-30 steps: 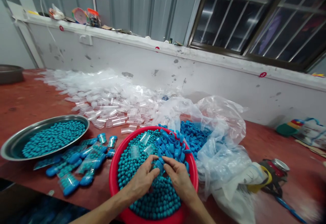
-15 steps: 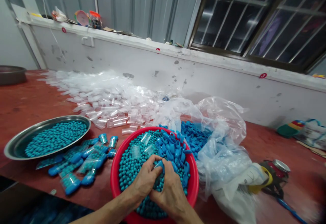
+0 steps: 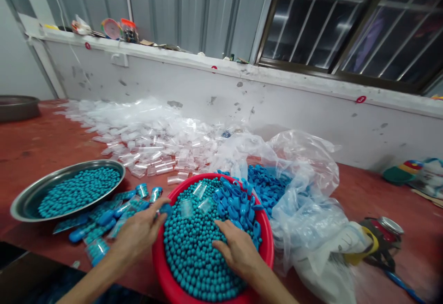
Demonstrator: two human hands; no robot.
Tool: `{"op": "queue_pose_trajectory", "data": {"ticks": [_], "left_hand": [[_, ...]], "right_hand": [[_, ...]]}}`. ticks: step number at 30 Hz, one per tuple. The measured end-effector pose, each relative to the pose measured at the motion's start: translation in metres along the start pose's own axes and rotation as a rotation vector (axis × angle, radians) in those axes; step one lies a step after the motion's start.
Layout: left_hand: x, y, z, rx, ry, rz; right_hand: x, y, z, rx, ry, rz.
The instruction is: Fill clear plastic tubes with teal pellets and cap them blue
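Note:
A red basin is full of teal beads, with blue caps heaped at its back right and clear tubes on the beads. At the basin's left rim, my left hand grips a small blue-ended container, partly hidden by the fingers. My right hand hovers over the beads, thumb and fingers apart, with nothing in it. Filled containers with blue caps lie left of the basin, partly behind my left hand.
A metal dish of teal beads stands at the left. Clear tubes are piled along the wall. Plastic bags and more blue caps lie right of the basin, near a red jar.
My hands have parted. The left moved left to the basin's rim with the blue-ended container; the right let go and opened over the beads.

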State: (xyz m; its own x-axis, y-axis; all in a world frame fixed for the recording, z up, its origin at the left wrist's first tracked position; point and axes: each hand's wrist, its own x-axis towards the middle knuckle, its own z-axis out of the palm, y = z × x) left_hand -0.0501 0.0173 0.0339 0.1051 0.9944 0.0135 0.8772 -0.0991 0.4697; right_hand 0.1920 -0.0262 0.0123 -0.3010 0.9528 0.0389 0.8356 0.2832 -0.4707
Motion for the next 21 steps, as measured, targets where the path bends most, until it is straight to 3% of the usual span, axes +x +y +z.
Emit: {"op": "queue_pose_trajectory", "data": {"ticks": [4, 7, 11, 14, 17, 19, 21], "left_hand": [[0.010, -0.026, -0.011, 0.300, 0.261, 0.019], [0.010, -0.017, 0.001, 0.226, 0.293, 0.097], [0.008, 0.010, 0.026, -0.075, 0.115, 0.226], [0.009, 0.028, 0.042, -0.251, 0.068, 0.218], [0.012, 0.040, 0.054, -0.497, -0.023, 0.206], [0.012, 0.045, 0.061, -0.702, -0.220, 0.200], [0.009, 0.048, 0.067, -0.842, -0.393, 0.151]], "right_hand": [[0.032, 0.002, 0.000, -0.237, 0.069, -0.036], [0.063, -0.005, 0.011, -0.385, 0.093, -0.063], [0.085, -0.011, 0.019, -0.397, 0.100, -0.056], [0.078, -0.011, 0.016, -0.327, 0.133, -0.063], [0.058, -0.010, 0.016, 0.104, 0.170, -0.055], [0.043, -0.009, 0.021, 0.428, 0.155, -0.002], [0.028, -0.008, 0.026, 0.541, 0.130, 0.037]]}}
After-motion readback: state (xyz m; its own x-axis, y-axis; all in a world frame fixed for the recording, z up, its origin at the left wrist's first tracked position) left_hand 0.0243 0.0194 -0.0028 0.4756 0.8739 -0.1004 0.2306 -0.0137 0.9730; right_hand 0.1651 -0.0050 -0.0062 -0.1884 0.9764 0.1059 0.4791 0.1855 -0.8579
